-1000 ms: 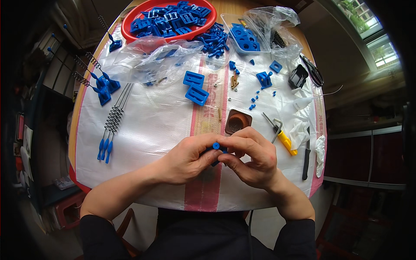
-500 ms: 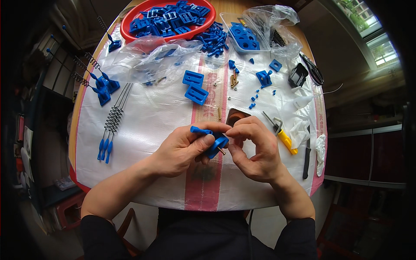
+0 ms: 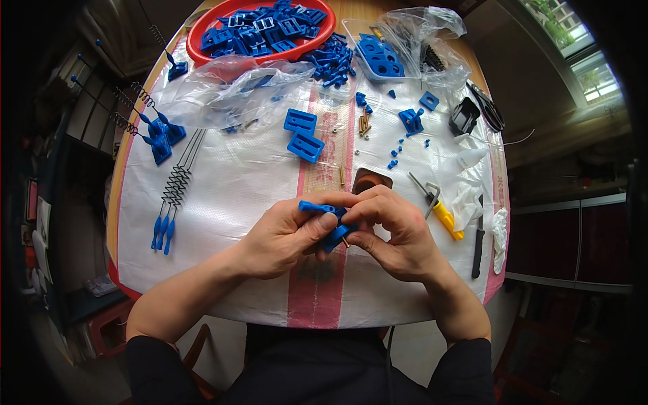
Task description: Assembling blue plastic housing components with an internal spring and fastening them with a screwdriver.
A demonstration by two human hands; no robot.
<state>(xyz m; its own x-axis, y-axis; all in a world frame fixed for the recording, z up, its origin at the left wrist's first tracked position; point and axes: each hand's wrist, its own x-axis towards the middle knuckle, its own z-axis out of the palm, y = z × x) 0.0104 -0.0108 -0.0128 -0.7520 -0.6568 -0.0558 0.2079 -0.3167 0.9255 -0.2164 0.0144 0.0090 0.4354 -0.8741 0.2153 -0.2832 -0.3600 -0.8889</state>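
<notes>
I have both hands closed on one small blue plastic assembly point(image 3: 332, 223) held above the near middle of the table: my left hand point(image 3: 287, 236) pinches its long upper bar between thumb and fingers, and my right hand point(image 3: 391, 233) wraps around the other end, fingertips pressed in where a thin brass-coloured pin seems to stick out below, though the fingers hide the joint itself. I judge this piece to be mid-assembly, with its parts together but the pin not yet seated. Just beyond the hands lies a small brown block point(image 3: 372, 180) on the white woven sheet point(image 3: 236, 182) covering the round table, and to the right a yellow-handled metal key tool point(image 3: 439, 206) and a dark-handled knife point(image 3: 478, 243). Further out, two flat blue rectangular frames point(image 3: 302, 135) and a few loose brass pins point(image 3: 364, 121) wait near the centre. At the left, several finished-looking units of blue feet joined to wire springs point(image 3: 172, 196) lie apart. At the far edge the red round tray heaped with blue plastic parts point(image 3: 263, 27) and the clear plastic bags point(image 3: 223, 88) are still full, so I judge most of the work is left.
</notes>
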